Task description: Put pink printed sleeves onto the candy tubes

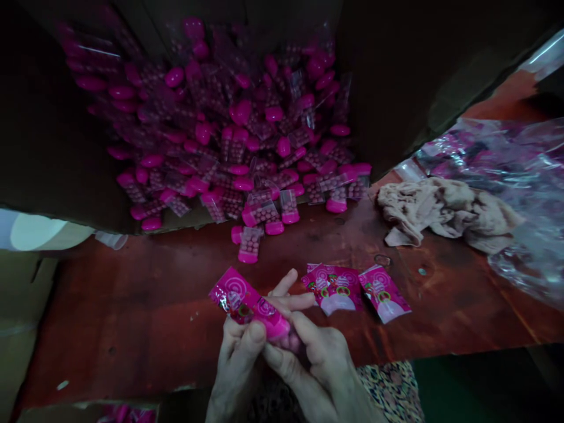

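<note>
Near the table's front edge, my left hand (240, 352) pinches a shiny pink printed wrapper (247, 302). My right hand (312, 352) holds a small clear container of pink balls (289, 342), whose upper part is inside the wrapper's lower end. Both hands touch around this joint, and the fingers hide part of the container. To the right lie several flat pink wrappers (341, 288), some overlapping, and a separate one (384, 294). Beyond my hands, a few pink-capped containers (250, 244) rest on the table in front of a big pile.
A large dark cardboard box (396, 76) lies open towards me, with a heap of pink-capped containers (238, 147) inside. A crumpled cloth (445, 211) and a clear plastic bag (529, 176) are at the right. Another box (83, 413) sits below the front edge of the red-brown table (132, 311).
</note>
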Motion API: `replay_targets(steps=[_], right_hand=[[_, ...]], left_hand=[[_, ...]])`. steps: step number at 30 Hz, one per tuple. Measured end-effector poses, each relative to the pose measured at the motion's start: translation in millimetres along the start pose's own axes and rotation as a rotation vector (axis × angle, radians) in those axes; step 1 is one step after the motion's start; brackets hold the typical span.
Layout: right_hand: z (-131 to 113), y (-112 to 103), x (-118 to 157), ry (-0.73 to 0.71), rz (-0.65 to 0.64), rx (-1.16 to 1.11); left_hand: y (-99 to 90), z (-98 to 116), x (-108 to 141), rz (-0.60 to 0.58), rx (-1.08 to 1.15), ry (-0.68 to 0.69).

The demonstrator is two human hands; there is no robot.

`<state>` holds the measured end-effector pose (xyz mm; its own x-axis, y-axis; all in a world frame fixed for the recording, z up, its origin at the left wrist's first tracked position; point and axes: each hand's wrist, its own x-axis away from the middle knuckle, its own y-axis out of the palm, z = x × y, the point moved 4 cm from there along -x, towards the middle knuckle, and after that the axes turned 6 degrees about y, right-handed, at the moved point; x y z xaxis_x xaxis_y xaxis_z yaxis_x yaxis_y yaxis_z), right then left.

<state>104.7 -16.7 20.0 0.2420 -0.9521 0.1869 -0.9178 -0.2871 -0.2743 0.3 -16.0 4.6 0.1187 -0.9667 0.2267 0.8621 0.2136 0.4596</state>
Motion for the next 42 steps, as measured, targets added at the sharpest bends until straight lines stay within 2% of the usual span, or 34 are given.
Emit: replay_targets(steps=[4,7,12,14,18,21,23,25,28,32,35,39,42], right_hand=[[8.8,3.0,-10.6,0.156,-0.100,-0.079],[12.8,8.4,-10.5,0.164,-0.153,-0.176],[10.9,7.4,0.7,0.069,0.074,0.009],[9.9,7.6,-0.6,0.034,0.081,0.020],[17.9,7.2,-14.1,0.183,-0.062,-0.132],[18.3,7.8,-18.2,0.222,-0.234,-0.394],[16.0,7.4,-15.8,0.202,-0.288,-0.448],[15.4,6.0,-12.3,0.179,-0.232,-0.333],[13.1,6.2,-9.7,0.068,-0.062,-0.081],[11.6,11.7,-11.3,-0.041,0.042,0.104],[10.3,9.8,-11.6,-0.063,0.039,0.171],[4.6,-1.1,-8.7,-0.124,-0.040,0.059],[1.7,-7.1,-7.6,-0.074,-0.113,0.026]], left_hand=[[-6.1,0.5,-4.0,-0.014,-0.049,-0.045],[-6.0,1.3,-7.0,-0.039,-0.055,-0.088],[-2.1,-3.0,-4.8,0.000,-0.003,-0.145],[-2.7,-7.7,-3.9,0.056,0.003,-0.170],[-5.1,-9.7,-7.2,0.098,-0.042,-0.141],[-2.4,-4.3,-10.3,0.009,-0.064,-0.145],[0.5,0.8,-10.9,-0.061,-0.080,-0.125],[2.2,2.6,-10.5,-0.094,-0.074,-0.103],[-0.6,-4.4,-10.4,-0.023,0.000,-0.103],[-3.0,-15.4,-14.5,0.046,0.077,-0.069],[0.0,-13.5,-18.7,0.036,0.051,-0.036],[4.6,-5.0,-20.3,-0.048,-0.021,-0.016],[3.0,-5.8,-18.2,-0.060,-0.031,-0.079]])
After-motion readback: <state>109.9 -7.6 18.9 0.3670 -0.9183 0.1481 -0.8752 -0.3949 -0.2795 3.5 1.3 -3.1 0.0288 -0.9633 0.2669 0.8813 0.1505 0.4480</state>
